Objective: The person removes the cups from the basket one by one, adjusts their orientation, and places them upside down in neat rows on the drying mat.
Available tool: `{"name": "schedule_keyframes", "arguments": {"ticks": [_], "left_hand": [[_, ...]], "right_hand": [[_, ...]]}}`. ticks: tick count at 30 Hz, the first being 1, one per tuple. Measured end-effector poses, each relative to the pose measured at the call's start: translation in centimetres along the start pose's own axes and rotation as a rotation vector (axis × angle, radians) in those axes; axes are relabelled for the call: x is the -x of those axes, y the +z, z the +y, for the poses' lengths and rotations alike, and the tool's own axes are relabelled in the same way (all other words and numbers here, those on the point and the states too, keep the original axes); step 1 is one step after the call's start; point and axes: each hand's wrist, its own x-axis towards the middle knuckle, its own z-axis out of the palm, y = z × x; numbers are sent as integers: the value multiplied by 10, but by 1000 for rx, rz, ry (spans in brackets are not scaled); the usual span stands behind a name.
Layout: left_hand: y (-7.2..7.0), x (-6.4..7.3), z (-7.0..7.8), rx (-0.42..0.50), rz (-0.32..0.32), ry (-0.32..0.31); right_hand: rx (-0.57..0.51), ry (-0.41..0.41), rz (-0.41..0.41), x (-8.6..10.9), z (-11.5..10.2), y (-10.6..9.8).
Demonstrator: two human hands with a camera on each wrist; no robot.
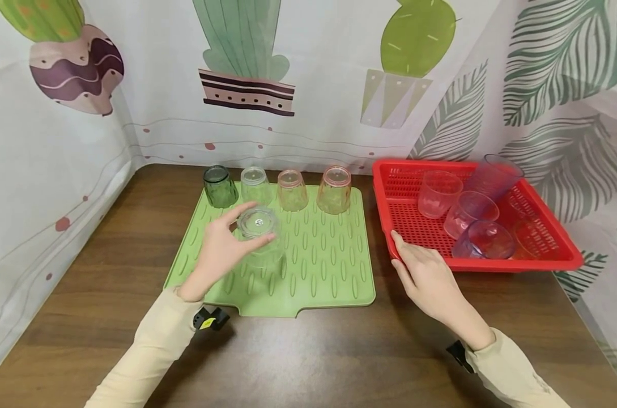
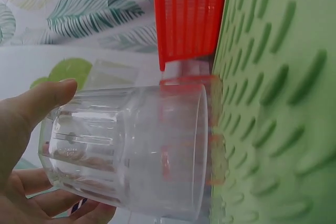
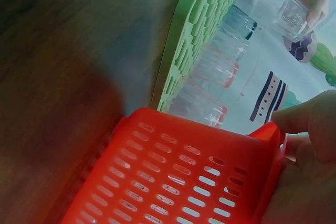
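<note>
My left hand (image 1: pixel 220 246) grips a clear drinking glass (image 1: pixel 258 222) near its base, with thumb and fingers round it. The glass is upside down over the green drying mat (image 1: pixel 333 283); in the left wrist view its rim is close to the mat's ridges, and whether they touch I cannot tell. At the basket's near left corner, my right hand (image 1: pixel 430 277) holds the rim of the red plastic basket (image 1: pixel 390 209). The right wrist view shows thumb and fingers pinching that rim (image 3: pixel 270 132).
Upturned glasses line the mat's back edge: dark green (image 1: pixel 220 188), clear (image 1: pixel 255 184), pinkish (image 1: pixel 292 191) and pink-yellow (image 1: pixel 334 191). Inside the basket lie several tumblers, among them a clear one (image 1: pixel 438 195) and a tall purple one (image 1: pixel 494 178). A patterned cloth (image 1: pixel 318 68) hangs behind the wooden table (image 1: pixel 339 362).
</note>
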Motion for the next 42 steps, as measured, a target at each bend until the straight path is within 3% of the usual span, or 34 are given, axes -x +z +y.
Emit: {"name": "schedule_keyframes", "arguments": {"ticks": [10, 16, 22, 42], "left_hand": [[-11, -3, -19, -89, 52, 3], [-17, -4, -25, -132, 43, -64], [-25, -8, -34, -175, 77, -115], [-43, -32, -61, -149, 157, -206]], "right_hand": [[21, 5, 63, 3, -1, 5], [24, -2, 66, 3, -2, 6], [21, 9, 72, 4, -3, 8], [29, 25, 67, 5, -1, 10]]}}
